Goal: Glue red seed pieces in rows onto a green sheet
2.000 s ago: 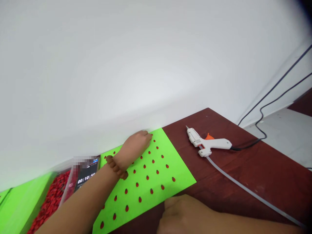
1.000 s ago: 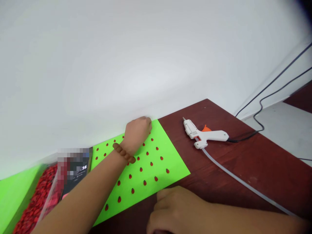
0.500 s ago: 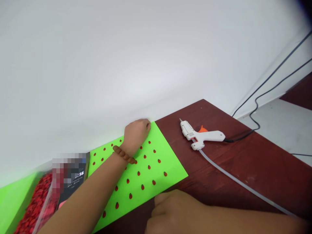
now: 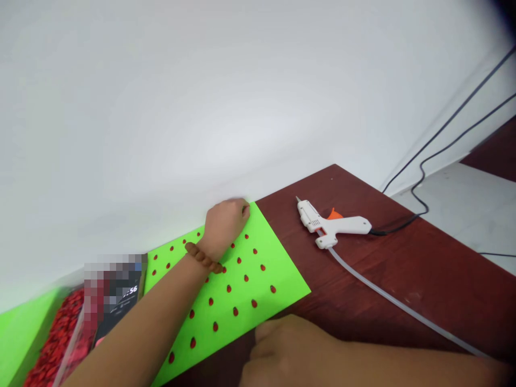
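Observation:
A bright green sheet dotted with several small red seeds lies on the dark red table, against the white wall. My left hand, with a brown bead bracelet at the wrist, rests at the sheet's far corner, fingers curled and pressed down; what they pinch is hidden. My right hand lies closed on the table at the sheet's near edge, fingers curled under.
A white glue gun with an orange trigger lies right of the sheet, a clear glue stick trailing from it and a black cord running to the wall. A clear box of red seeds and a phone stand at left.
My left hand has stayed at the sheet's far corner. My right hand holds its place. Only the view has shifted slightly.

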Demonstrator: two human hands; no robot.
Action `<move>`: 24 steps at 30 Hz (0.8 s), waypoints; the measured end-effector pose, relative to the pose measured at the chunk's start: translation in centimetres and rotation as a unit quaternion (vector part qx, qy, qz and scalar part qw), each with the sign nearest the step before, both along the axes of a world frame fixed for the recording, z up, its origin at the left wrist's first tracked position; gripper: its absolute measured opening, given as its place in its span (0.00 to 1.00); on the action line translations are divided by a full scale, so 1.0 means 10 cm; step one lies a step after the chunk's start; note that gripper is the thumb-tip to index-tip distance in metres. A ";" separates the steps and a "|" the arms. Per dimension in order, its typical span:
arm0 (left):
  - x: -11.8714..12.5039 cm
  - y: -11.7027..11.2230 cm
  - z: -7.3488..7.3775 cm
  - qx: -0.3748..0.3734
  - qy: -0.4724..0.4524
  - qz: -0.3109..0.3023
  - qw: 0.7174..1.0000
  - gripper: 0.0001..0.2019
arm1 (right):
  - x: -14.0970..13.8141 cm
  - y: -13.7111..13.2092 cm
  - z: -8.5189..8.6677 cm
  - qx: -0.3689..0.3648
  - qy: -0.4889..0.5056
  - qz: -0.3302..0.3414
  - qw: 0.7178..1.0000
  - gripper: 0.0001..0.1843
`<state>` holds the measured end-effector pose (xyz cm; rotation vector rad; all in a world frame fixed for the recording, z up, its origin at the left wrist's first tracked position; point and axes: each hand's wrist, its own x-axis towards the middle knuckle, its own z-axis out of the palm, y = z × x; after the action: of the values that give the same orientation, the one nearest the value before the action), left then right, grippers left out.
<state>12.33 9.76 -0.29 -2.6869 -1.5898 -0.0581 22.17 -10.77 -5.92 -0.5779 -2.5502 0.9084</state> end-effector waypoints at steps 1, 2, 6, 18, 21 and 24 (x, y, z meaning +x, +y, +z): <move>0.00 0.00 0.00 -0.001 0.000 -0.002 1.000 0.13 | 0.00 0.00 0.00 0.000 -0.001 0.000 1.000 0.07; 0.00 0.00 0.00 -0.001 0.000 -0.004 1.000 0.13 | 0.00 0.00 0.00 0.001 0.000 0.000 1.000 0.07; 0.00 0.00 -0.01 0.000 0.003 -0.009 1.000 0.13 | -0.01 -0.01 -0.03 0.009 0.006 -0.001 1.000 0.07; -0.03 -0.01 -0.01 -0.001 0.006 -0.013 1.000 0.15 | -0.03 -0.03 -0.13 0.019 0.008 -0.010 1.000 0.07; -0.06 -0.01 -0.01 -0.001 0.009 -0.013 1.000 0.15 | -0.04 -0.04 -0.15 0.018 0.010 -0.012 1.000 0.08; -0.04 0.00 -0.03 -0.001 0.016 -0.014 1.000 0.15 | -0.04 -0.03 -0.16 0.016 0.009 -0.009 1.000 0.08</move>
<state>11.98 9.71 -0.58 -2.6979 -1.5431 -0.0154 21.78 -11.10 -7.52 -0.5801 -2.5348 0.8613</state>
